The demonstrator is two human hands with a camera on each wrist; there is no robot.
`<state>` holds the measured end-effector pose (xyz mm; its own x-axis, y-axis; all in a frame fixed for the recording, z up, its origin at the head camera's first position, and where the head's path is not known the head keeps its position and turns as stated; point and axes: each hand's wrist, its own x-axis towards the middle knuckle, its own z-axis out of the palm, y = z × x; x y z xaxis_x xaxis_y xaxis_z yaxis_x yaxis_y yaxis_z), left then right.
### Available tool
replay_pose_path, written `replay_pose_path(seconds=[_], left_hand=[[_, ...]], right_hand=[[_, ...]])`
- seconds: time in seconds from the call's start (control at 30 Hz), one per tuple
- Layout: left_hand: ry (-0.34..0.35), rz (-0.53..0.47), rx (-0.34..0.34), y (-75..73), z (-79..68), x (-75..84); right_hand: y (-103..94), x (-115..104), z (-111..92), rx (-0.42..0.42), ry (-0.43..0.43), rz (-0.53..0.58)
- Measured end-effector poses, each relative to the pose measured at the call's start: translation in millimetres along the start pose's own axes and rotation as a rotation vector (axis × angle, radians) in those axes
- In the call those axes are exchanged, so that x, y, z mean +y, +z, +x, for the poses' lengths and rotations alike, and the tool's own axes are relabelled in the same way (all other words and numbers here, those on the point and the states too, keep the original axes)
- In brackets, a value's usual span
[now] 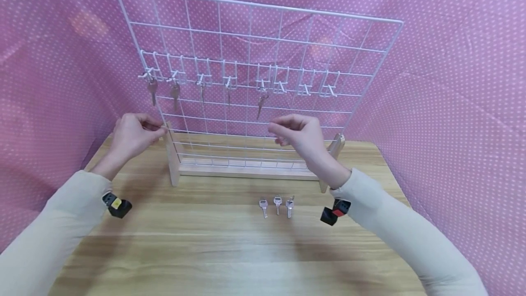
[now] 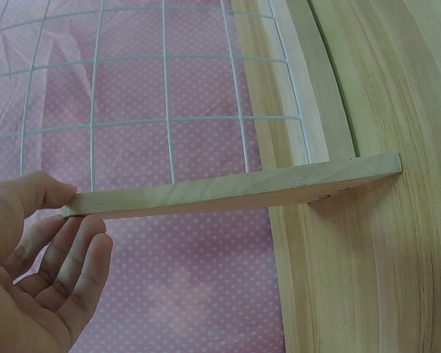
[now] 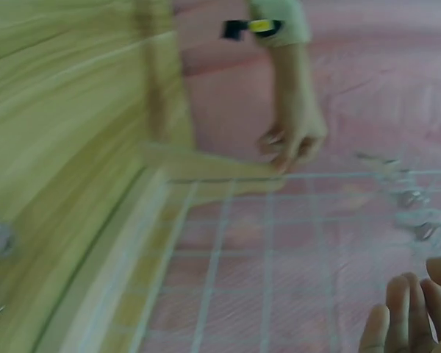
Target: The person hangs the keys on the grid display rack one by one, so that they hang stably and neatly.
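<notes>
My left hand [image 1: 133, 135] pinches the top end of the rack's wooden side post [image 2: 228, 193] between thumb and fingers. The post carries a white wire grid [image 1: 255, 35] that leans back. In front of the grid, my right hand [image 1: 302, 138] hovers with loosely bent fingers and nothing visible in them. Just above and left of it, a key [image 1: 261, 104] hangs from a white hook. Several more keys [image 1: 175, 91] hang on the hooks farther left. The three rightmost hooks [image 1: 305, 89] carry no keys. The right wrist view is blurred.
Three loose keys [image 1: 277, 202] lie side by side on the wooden table [image 1: 197, 250], in front of the rack's wooden base bar [image 1: 246, 171]. The other side post [image 1: 337, 147] stands to the right. A pink dotted cloth [image 1: 456, 58] surrounds the table's back and sides.
</notes>
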<state>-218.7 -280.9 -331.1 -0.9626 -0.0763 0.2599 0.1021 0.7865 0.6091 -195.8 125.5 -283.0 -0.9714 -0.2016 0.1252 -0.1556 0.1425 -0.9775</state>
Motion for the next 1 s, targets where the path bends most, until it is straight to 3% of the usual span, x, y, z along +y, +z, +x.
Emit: replay_pose_path(seconds=[0.13,0.23,0.53,0.73,0.9,1.0], left_hand=[[0.004,0.005,0.006,-0.2,0.8,-0.2],[0.005,0.016,0.012,-0.3,1.3,0.0],[-0.015,0.022,0.011,-1.5,1.8,1.3],[-0.013,0.019,0.014,-1.1,2.0,0.8],[-0.019,0.007,0.002,-0.3,1.6,0.7],[-0.020,-0.002,-0.002,0.1,0.8,1.3]], right_hand=[[-14.3,15,-7,-0.072,0.072,-0.157],[-25.8,29,-11,-0.140,0.073,-0.288],[-54.7,84,-14,-0.356,-0.050,-0.595],[-64.2,125,-15,-0.500,-0.092,-0.633],[-64.4,150,-17,-0.533,-0.148,-0.673],[-64.7,161,-19,-0.534,-0.130,-0.708]])
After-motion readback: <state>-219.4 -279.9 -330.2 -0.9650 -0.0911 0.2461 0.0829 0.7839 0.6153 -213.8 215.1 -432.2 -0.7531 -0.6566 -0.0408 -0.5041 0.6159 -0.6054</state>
